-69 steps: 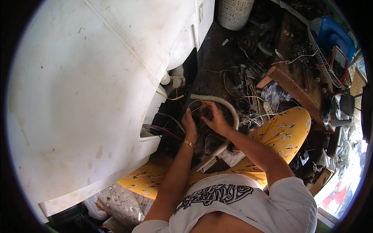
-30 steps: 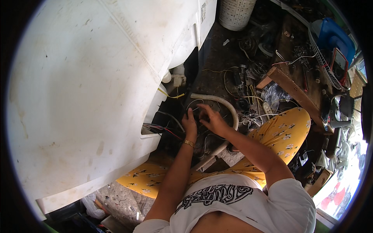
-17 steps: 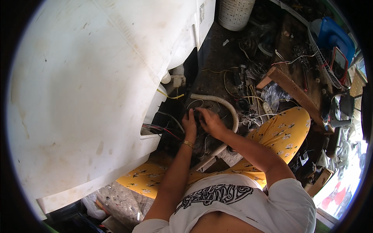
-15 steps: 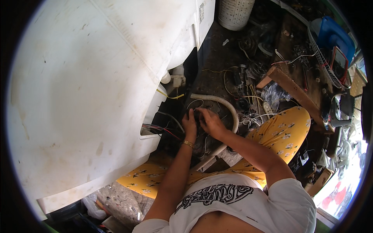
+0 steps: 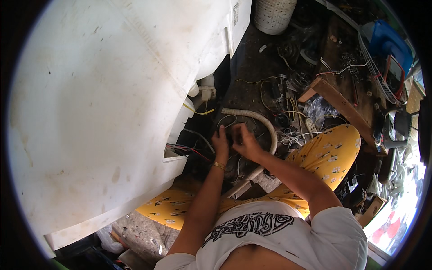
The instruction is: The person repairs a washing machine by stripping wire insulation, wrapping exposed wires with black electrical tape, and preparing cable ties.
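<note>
Thin wire, likely light, flexible; hold near its end. Left hand seems pinching it; can't tell for right hand.

And this is a repair workshop by every sign, packed and grimy! Filling nine o'clock, a stained white appliance shell, with coloured wires trailing out of its lower opening. Up to one o'clock: a pale dotted tub on a dark, dirty floor. Two o'clock brings loose mechanical parts strewn about; at three, tangled white cables! Between two and three, a rough wooden frame, then a wire basket beside a blue plastic piece.
</note>
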Available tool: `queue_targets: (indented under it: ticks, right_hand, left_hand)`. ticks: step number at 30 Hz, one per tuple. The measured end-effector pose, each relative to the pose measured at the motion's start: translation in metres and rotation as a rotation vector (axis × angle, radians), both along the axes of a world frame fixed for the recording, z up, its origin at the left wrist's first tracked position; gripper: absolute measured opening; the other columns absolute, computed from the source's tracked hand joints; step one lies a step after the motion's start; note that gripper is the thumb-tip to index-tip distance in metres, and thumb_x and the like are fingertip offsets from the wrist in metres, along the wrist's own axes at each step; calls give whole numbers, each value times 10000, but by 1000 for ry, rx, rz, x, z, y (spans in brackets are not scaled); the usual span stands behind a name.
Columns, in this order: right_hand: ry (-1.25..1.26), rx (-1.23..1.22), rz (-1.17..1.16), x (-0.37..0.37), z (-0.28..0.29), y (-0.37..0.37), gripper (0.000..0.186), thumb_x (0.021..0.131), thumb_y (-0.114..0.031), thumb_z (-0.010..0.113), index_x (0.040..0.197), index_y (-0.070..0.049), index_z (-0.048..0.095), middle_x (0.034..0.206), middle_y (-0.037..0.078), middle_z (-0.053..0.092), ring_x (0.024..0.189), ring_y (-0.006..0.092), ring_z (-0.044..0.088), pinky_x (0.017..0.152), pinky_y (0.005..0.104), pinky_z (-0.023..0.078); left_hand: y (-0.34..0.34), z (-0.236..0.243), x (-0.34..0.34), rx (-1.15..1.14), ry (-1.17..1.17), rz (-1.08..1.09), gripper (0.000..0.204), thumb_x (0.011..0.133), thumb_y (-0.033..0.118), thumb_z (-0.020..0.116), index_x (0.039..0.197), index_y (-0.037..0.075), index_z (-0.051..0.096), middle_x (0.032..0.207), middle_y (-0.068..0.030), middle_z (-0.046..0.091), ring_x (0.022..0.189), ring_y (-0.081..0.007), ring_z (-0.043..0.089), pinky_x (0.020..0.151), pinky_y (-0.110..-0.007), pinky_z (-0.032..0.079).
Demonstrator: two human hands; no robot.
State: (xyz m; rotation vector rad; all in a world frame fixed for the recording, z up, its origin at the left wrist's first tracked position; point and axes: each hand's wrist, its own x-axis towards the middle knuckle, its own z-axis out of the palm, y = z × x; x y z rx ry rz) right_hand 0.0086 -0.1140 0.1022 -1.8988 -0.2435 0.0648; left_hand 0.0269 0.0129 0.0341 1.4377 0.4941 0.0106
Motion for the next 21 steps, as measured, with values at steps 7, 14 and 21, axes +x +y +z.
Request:
queue_targets:
  ticks: [7,14,21]
  right_hand:
    - [-78,-47,18,3,2,-10,529,741,91,606,1214,-49,418,866,121,596,834,302,624,730,369,490]
    - [-118,-72,33,4,4,-5,563,730,88,602,1240,-55,414,840,124,584,819,297,619,720,373,489]
    - [-47,-56,52,5,-1,1,525,722,67,597,1195,-15,384,816,142,577,780,303,622,670,358,482]
  left_hand:
    - [1,-4,1,6,17,-25,386,931,309,546,995,-67,607,863,-62,626,767,-118,524,716,-279,431]
    - [-1,-2,0,26,-59,-49,367,932,292,543,1010,-61,606,910,-80,640,810,-122,536,748,-279,433]
    - [1,5,0,7,-40,-62,354,931,283,546,1018,-54,611,931,-88,646,826,-127,550,765,-282,438]
